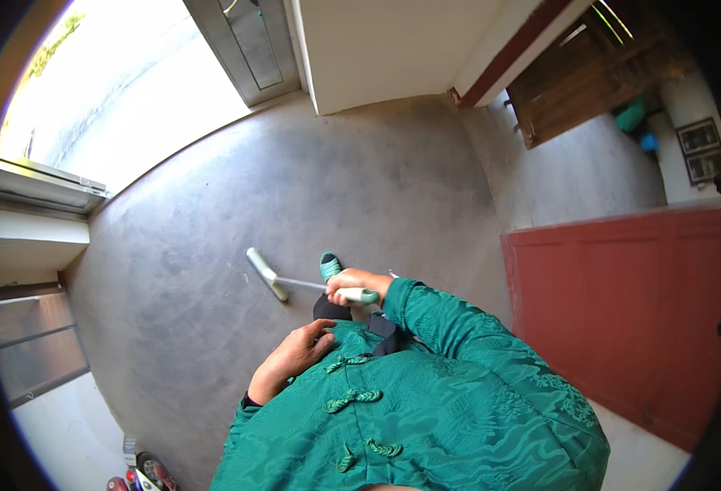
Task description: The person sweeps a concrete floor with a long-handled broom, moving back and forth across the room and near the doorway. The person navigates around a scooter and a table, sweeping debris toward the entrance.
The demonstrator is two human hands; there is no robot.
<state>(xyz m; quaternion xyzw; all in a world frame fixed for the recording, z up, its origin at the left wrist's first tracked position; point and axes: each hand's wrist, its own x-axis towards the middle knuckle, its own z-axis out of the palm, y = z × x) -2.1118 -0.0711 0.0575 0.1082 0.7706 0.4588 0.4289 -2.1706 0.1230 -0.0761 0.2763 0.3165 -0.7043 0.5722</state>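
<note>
A broom with a pale head and a thin metallic shaft reaches down to the grey floor in front of me. My right hand grips it at the pale green handle, close to its upper end. My left hand holds nothing and lies against the front of my green patterned jacket, near the waist. Below the right hand shows one foot in a turquoise slipper, just right of the broom head. The other foot is hidden.
An open doorway lets bright light in at the upper left, beside a grey metal door. A red panelled surface stands on the right, with wooden furniture beyond. A wheeled toy sits at the lower left.
</note>
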